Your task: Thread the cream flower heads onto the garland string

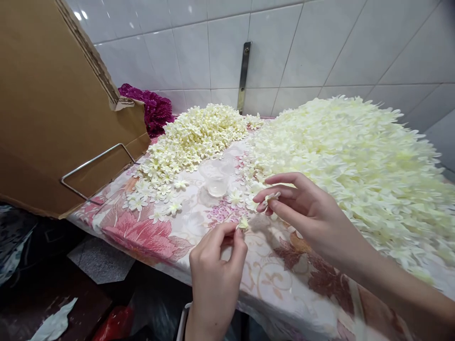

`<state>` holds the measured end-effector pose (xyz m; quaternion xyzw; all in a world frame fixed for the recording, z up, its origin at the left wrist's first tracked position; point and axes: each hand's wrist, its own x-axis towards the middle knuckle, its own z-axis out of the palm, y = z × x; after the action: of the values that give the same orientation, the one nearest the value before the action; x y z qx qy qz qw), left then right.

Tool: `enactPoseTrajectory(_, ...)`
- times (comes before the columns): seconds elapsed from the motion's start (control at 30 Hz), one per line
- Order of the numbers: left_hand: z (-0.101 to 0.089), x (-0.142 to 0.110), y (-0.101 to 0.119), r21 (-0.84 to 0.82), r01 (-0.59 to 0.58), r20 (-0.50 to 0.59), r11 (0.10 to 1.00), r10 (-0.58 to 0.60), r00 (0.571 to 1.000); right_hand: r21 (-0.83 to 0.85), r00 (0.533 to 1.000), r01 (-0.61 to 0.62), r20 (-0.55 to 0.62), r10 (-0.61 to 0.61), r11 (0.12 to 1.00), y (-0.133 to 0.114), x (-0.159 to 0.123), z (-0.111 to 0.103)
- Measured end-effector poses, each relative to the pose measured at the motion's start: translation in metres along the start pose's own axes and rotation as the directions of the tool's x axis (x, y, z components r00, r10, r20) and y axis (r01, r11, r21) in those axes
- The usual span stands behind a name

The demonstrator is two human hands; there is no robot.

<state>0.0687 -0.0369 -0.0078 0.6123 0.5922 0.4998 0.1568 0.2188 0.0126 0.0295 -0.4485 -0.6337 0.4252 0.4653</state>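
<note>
While the person's left hand (216, 270) pinches a small pale-yellow blossom (242, 222) upright between closed thumb and fingertip, probably to leave its petals free, the right hand (314, 208) nips a flat cream flower (272, 197) near it, its other fingers loosely spread, perhaps to avoid crushing it. Both blooms are just above the floral-patterned cloth (263, 274), near a small clear plastic cup (216, 183) standing between two cream flower heaps, seemingly within easy reach of either hand.
</note>
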Motion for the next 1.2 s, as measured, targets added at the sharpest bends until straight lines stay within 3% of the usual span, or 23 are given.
enactPoseTrajectory(0.17,0.001,-0.001,0.002,-0.02,0.035,-0.031,0.999,-0.036,0.999,0.068,0.997,-0.073,0.014,0.072,0.995,-0.004,0.002,-0.005)
enactPoseTrajectory(0.3,0.003,-0.001,0.003,-0.038,0.058,-0.057,0.998,-0.06,0.997,0.006,0.992,-0.111,-0.06,0.111,0.994,-0.005,0.001,-0.011)
enactPoseTrajectory(0.37,0.003,-0.001,0.003,-0.032,0.061,-0.06,0.998,-0.062,0.996,-0.08,0.99,-0.083,-0.125,0.073,0.993,-0.005,0.003,-0.017)
enactPoseTrajectory(0.43,0.003,-0.001,0.002,-0.025,0.063,-0.057,0.998,-0.064,0.996,-0.25,0.974,-0.007,-0.22,-0.05,0.968,-0.004,0.007,-0.026)
enactPoseTrajectory(0.5,0.004,-0.001,0.002,-0.016,0.066,-0.06,0.998,-0.067,0.996,-0.524,0.927,0.053,-0.292,-0.237,0.85,-0.003,0.012,-0.037)
enactPoseTrajectory(0.57,0.004,-0.001,0.002,-0.018,0.07,-0.062,0.997,-0.071,0.996,-0.768,0.867,0.061,-0.275,-0.414,0.638,-0.004,0.016,-0.046)
enactPoseTrajectory(0.63,0.003,0.0,0.003,-0.034,0.083,-0.049,0.996,-0.084,0.995,-0.871,0.829,0.117,-0.179,-0.529,0.477,-0.005,0.016,-0.047)
enactPoseTrajectory(0.7,0.002,0.001,0.003,-0.057,0.104,-0.011,0.993,-0.105,0.994,-0.846,0.798,0.307,-0.02,-0.602,0.435,-0.005,0.011,-0.039)
enactPoseTrajectory(0.77,0.0,0.002,0.003,-0.062,0.119,0.048,0.991,-0.116,0.992,-0.714,0.75,0.55,0.194,-0.632,0.434,-0.003,0.003,-0.025)
enactPoseTrajectory(0.87,-0.002,0.004,0.004,-0.05,0.11,0.126,0.993,-0.103,0.987,-0.612,0.709,0.674,0.382,-0.593,0.413,0.006,-0.006,-0.005)
enactPoseTrajectory(0.97,-0.005,0.005,0.004,-0.09,0.102,0.191,0.991,-0.083,0.978,-0.599,0.725,0.664,0.371,-0.581,0.447,0.017,-0.009,0.004)
enactPoseTrajectory(1.07,-0.006,0.006,0.005,-0.141,0.121,0.242,0.983,-0.084,0.967,-0.524,0.747,0.655,0.344,-0.568,0.544,0.02,-0.009,0.003)
enactPoseTrajectory(1.2,-0.006,0.009,0.005,-0.152,0.148,0.255,0.977,-0.106,0.961,-0.422,0.857,0.513,0.303,-0.417,0.747,0.013,-0.009,-0.001)
